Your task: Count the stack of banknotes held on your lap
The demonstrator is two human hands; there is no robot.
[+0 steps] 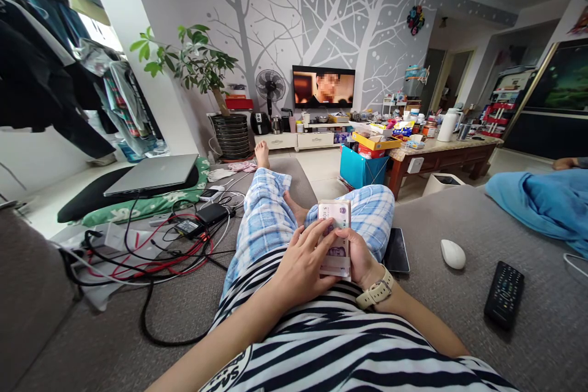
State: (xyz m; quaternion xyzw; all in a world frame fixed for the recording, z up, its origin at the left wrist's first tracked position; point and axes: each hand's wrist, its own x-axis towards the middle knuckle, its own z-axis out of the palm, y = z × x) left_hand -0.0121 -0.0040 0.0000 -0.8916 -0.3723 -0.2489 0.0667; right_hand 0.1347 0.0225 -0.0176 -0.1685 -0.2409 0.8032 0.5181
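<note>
- The stack of banknotes (338, 252) sits above the lap, in front of the striped shirt (321, 331) and over the checked trousers (374, 208); it stands with its long side running away from the body, the printed face of the top note upward.
- Both hands are together on it; the left hand (305, 260) lies across the face with fingers spread and its thumb near the lower edge; the right hand (361, 257), wearing a pale watch (375, 291) at the wrist, clasps the right edge with its thumb over the top.
- It should handle as light to moderate in weight, firm as a block but bendable note by note; loose sheets would probably slide and fan if the squeeze slackens, and single notes could crease or tear.
- The best hold is likely along both long edges, thumb above and fingers beneath; a pale strip crosses the lower part, though whether it binds the notes I cannot tell.
- The top note shows purple print, a portrait and small characters, too fine to read surely; a "6" reads on the wall clock (416, 20); the shirt's round patch (232, 370) carries partly hidden letters; the remote's (504, 295) key markings are too small.
</note>
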